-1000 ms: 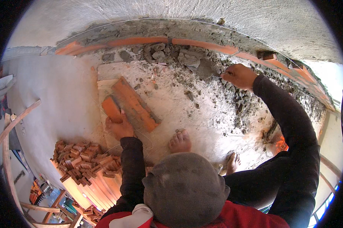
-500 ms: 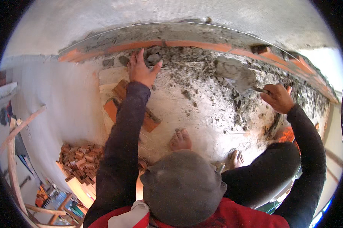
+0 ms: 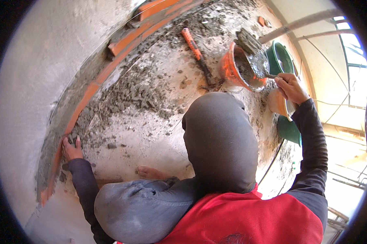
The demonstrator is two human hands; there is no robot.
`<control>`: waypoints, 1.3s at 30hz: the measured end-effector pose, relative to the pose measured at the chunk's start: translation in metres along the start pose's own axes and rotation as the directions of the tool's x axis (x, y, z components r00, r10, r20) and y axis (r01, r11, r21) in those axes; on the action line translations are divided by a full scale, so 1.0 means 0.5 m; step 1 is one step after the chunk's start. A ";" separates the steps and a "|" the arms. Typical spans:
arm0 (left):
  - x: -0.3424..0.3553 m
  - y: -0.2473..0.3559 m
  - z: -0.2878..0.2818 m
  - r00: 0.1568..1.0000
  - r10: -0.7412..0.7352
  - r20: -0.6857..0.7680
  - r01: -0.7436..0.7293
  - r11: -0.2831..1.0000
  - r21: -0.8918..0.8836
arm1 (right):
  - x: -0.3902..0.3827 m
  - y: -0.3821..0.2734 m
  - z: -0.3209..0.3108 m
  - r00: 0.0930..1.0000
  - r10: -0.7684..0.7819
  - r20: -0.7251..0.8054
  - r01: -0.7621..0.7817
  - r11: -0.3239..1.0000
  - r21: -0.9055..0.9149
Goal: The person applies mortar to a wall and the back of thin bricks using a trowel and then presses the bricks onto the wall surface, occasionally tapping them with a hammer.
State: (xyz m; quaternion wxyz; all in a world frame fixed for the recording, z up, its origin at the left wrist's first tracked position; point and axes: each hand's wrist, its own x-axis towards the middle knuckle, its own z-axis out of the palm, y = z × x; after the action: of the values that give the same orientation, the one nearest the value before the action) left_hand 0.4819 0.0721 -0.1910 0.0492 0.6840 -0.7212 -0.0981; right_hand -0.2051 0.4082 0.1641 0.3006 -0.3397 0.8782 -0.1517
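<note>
My left hand (image 3: 71, 148) rests flat on the mortar-strewn floor beside the low row of orange bricks (image 3: 92, 91) along the grey wall. My right hand (image 3: 291, 87) grips the handle of a trowel (image 3: 254, 55) loaded with wet grey mortar, held over an orange bucket (image 3: 232, 69) of mortar. My grey head covering (image 3: 220, 142) and red vest fill the lower middle. A bare foot (image 3: 151, 173) shows beneath me.
An orange-handled hammer (image 3: 195, 49) lies on the floor near the bucket. Green tubs (image 3: 281, 59) stand behind and beside the bucket. Loose mortar lumps (image 3: 138, 95) litter the floor. A black cable (image 3: 272, 156) trails at the right.
The view has swung right. My left hand dropped from the mortar heap to the floor by the brick row. My right hand carried the trowel to the orange bucket.
</note>
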 end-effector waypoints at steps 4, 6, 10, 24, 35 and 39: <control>-0.023 0.020 -0.020 0.998 0.051 0.027 -0.051 0.999 0.006 | -0.036 0.094 -0.036 0.976 0.178 -0.126 -0.181 0.983 -0.010; -0.026 -0.016 -0.036 0.991 0.131 -0.004 -0.130 0.987 -0.098 | -0.017 0.134 -0.031 0.931 -0.219 -0.292 0.059 0.880 -0.472; -0.031 -0.016 -0.068 0.976 0.168 -0.140 -0.205 0.921 -0.331 | 0.011 0.178 0.019 0.904 -0.137 -0.405 -0.213 0.677 -0.704; -0.014 0.052 -0.062 0.998 -0.020 0.067 0.036 0.971 -0.238 | 0.250 -0.156 0.400 0.709 -0.552 0.440 0.698 0.637 -0.326; -0.019 0.006 -0.099 0.981 -0.094 0.169 0.139 0.950 -0.279 | 0.315 -0.472 0.606 0.440 -0.467 0.767 0.878 0.404 -0.258; -0.019 0.046 -0.092 0.970 -0.068 0.234 0.137 0.947 -0.292 | 0.388 -0.585 0.662 0.395 -0.479 0.784 0.919 0.191 -0.346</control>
State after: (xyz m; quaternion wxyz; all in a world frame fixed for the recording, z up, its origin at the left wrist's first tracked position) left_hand 0.4692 0.0789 -0.1407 0.0690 0.6897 -0.6614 -0.2864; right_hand 0.0373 0.0425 -0.0366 0.2367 -0.8345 0.4558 0.1995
